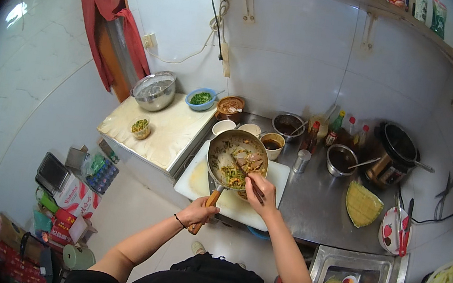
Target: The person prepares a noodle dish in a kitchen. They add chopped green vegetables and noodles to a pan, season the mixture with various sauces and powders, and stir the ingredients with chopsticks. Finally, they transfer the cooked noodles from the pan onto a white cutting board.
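My left hand [198, 212] is closed on the wooden handle [213, 199] of a metal saucepan [216, 161], which is held over a white cutting board [276, 182]. Dark chopsticks [255, 188] are gripped in my right hand [261, 194], with their tips down in the food. Inside the pan are meat slices [249, 160] and chopped green and yellow vegetables [232, 176]. Part of another container shows beneath the pan, beside my right hand; its contents are hidden. Behind the pan stand white bowls [224, 127] and a tub of dark sauce [272, 142].
On the left counter are a steel bowl [155, 93], a blue bowl of chopped greens [201, 99] and a small tub of vegetables [140, 128]. At right stand sauce bottles [333, 132], a steel bowl of dark liquid [341, 161], a cooker [386, 162] and a sink [354, 259].
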A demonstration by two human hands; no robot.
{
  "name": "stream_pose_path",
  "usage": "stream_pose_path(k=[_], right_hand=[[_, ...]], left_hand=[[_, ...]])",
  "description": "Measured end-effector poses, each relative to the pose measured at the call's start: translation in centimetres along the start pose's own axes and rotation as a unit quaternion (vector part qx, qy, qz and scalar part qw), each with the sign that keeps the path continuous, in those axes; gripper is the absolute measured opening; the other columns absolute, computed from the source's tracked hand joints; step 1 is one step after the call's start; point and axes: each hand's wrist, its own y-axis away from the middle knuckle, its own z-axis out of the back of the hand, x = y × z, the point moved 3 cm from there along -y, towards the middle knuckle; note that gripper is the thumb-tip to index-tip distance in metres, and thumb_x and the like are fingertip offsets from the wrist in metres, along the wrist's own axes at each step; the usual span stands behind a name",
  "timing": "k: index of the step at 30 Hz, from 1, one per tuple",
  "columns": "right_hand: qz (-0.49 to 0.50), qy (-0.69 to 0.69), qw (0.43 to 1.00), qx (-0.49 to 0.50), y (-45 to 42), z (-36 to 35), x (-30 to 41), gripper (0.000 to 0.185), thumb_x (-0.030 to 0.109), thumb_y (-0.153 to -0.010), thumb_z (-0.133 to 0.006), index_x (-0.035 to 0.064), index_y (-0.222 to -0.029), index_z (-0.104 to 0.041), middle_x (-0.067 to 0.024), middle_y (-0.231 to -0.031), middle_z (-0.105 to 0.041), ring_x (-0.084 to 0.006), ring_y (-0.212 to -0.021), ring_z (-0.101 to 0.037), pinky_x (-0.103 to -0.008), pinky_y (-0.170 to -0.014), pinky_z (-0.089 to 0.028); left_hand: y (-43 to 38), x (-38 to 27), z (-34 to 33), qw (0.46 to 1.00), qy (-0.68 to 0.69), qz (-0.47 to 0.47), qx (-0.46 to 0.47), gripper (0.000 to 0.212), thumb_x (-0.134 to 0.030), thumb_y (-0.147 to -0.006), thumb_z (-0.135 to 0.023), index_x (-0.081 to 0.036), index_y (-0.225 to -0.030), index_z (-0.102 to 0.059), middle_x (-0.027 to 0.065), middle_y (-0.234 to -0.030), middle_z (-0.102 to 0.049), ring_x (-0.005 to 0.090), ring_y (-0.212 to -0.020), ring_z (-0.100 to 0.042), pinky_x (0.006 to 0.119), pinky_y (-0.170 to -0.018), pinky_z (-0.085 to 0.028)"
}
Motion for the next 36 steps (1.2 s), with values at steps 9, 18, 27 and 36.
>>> stream_pose_path(k=[9, 18, 27, 36], right_hand=[[-0.007, -0.016, 1.000, 0.013, 0.0, -0.8, 1.6, 0.007, 0.008, -0.078, -0.056, 0.0013, -0.082, -0.056, -0.0137, -0.068, -0.058, -0.0244, -0.059, -0.059, -0.0309, -0.052, -0.045], [-0.152, -0.044, 0.987, -0.023, 0.6, -1.3, 1.4, 0.010, 0.010, -0.081, -0.052, 0.0023, -0.078, -0.057, -0.0068, -0.057, -0.057, -0.0114, -0.048, -0.053, -0.0251, -0.046, -0.041], [-0.194, -0.055, 0.979, -0.006, 1.4, -0.7, 2.4, 0.008, 0.009, -0.080, -0.055, 0.0011, -0.077, -0.057, -0.0054, -0.059, -0.057, -0.0080, -0.052, -0.053, -0.0230, -0.048, -0.041], [-0.102, 0.033, 0.993, -0.058, 0.9, 1.8, -0.5, 0.012, 0.012, -0.081, -0.055, 0.0009, -0.082, -0.060, -0.0090, -0.065, -0.059, -0.0116, -0.053, -0.055, -0.0250, -0.049, -0.043]], left_hand=[[-0.6, 0.5, 0.9, 1.000, -0.013, -0.025, 0.010, 0.024, -0.017, -0.077, -0.058, -0.005, -0.092, -0.043, 0.0006, -0.061, -0.046, 0.0085, -0.045, -0.043, 0.022, -0.039, -0.036], [-1.4, 2.0, 1.7, 0.998, -0.055, -0.041, -0.009, 0.026, -0.019, -0.076, -0.057, -0.005, -0.093, -0.044, 0.0020, -0.064, -0.047, 0.0093, -0.047, -0.045, 0.023, -0.041, -0.040], [-1.8, 2.2, 1.8, 0.997, -0.059, -0.047, -0.034, 0.028, -0.019, -0.075, -0.058, -0.004, -0.094, -0.044, 0.0021, -0.064, -0.046, 0.0091, -0.047, -0.045, 0.024, -0.041, -0.041], [-2.3, 2.8, 1.8, 0.995, -0.068, -0.066, -0.023, 0.025, -0.020, -0.077, -0.056, -0.006, -0.093, -0.043, 0.0012, -0.064, -0.045, 0.0083, -0.046, -0.044, 0.023, -0.041, -0.040]])
